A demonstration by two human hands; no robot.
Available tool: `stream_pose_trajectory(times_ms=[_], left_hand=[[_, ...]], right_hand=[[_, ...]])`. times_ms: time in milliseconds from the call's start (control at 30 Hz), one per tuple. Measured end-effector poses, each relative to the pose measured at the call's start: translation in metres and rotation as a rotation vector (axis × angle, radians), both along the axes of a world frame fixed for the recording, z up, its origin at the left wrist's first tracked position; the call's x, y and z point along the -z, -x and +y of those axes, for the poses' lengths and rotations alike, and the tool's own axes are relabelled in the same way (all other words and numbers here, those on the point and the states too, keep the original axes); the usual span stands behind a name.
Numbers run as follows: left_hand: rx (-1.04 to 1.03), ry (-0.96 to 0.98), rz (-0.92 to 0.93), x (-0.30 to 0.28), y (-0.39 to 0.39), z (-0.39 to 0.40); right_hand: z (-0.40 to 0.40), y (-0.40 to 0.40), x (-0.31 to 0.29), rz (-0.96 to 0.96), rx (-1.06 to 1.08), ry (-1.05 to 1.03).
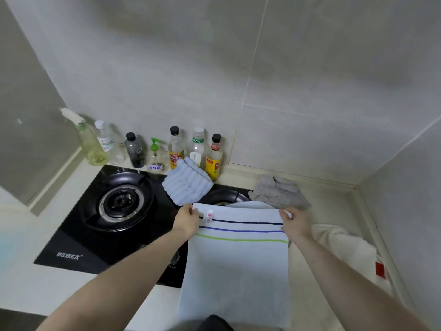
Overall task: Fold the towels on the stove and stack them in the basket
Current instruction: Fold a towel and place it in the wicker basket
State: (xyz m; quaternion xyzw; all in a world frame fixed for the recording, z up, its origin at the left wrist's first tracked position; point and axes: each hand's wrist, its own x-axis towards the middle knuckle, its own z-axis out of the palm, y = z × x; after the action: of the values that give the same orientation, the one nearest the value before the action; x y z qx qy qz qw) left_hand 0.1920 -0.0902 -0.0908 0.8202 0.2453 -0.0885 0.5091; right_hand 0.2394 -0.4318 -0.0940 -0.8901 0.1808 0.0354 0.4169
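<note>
The white towel (238, 271) with three thin stripes hangs in front of the person, over the front edge of the counter (35, 278), and its top edge is level with the right burner of the stove (78, 235). The left hand (187, 220) pinches its top left corner and the right hand (296, 224) pinches its top right corner, so both hands are closed on the cloth and hold it spread flat. I judge that this towel is light, soft and limp: it keeps no shape by itself, it drapes straight down, and it is not fragile or slippery. The two top corners look like the good places to hold, because then the cloth stays wide and the fold can be made even. I count four cloths: the white towel, a blue striped towel (187, 185) at the back edge of the stove, a grey towel (279, 192) at the back right of the stove, and a cream cloth (346, 247) on the counter toward the right wall. Seven bottles (176, 149) stand in a row along the back wall. There are two burners, the right one mostly covered. No basket is in view.
</note>
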Motion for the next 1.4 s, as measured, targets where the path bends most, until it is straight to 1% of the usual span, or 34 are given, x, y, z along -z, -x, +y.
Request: stream_pose_trajectory(times_ms=[133, 200, 400, 533, 600, 700, 833, 900, 1033, 1167, 1233, 1333, 1400], left_hand=[[-0.042, 0.001, 0.039, 0.010, -0.012, -0.003], [-0.057, -0.003, 0.073, 0.015, -0.017, -0.003], [0.009, 0.067, 0.254, 0.023, -0.022, -0.004], [0.033, 0.103, 0.269, 0.026, -0.024, -0.006], [0.033, 0.086, 0.252, 0.029, -0.021, -0.006], [0.018, 0.010, 0.232, 0.034, -0.017, -0.009], [0.013, -0.099, 0.272, 0.032, -0.011, -0.020], [-0.006, -0.107, 0.268, 0.029, -0.007, -0.026], [-0.052, 0.001, 0.237, 0.022, -0.008, -0.029], [-0.135, 0.279, 0.229, 0.015, -0.010, -0.029], [-0.135, 0.369, 0.183, 0.012, -0.011, -0.029], [-0.151, 0.430, 0.076, 0.006, -0.016, -0.030], [-0.158, 0.376, -0.039, -0.001, -0.018, -0.031]], right_hand=[[0.007, -0.015, -0.002, 0.020, -0.041, 0.017], [0.011, -0.018, -0.001, 0.037, -0.083, 0.057], [0.012, -0.020, 0.007, 0.107, -0.219, 0.178], [0.011, -0.023, 0.012, 0.140, -0.246, 0.189], [0.009, -0.024, 0.013, 0.128, -0.249, 0.184], [0.006, -0.023, 0.016, 0.116, -0.254, 0.155], [0.003, -0.020, 0.020, 0.095, -0.253, 0.122], [0.002, -0.019, 0.018, 0.074, -0.252, 0.107], [0.000, -0.017, 0.011, 0.032, -0.257, 0.078], [-0.004, -0.014, 0.008, 0.000, -0.271, 0.069], [-0.005, -0.014, 0.008, -0.002, -0.273, 0.074], [-0.005, -0.013, 0.005, 0.012, -0.269, 0.075], [-0.004, -0.014, 0.004, 0.009, -0.265, 0.073]])
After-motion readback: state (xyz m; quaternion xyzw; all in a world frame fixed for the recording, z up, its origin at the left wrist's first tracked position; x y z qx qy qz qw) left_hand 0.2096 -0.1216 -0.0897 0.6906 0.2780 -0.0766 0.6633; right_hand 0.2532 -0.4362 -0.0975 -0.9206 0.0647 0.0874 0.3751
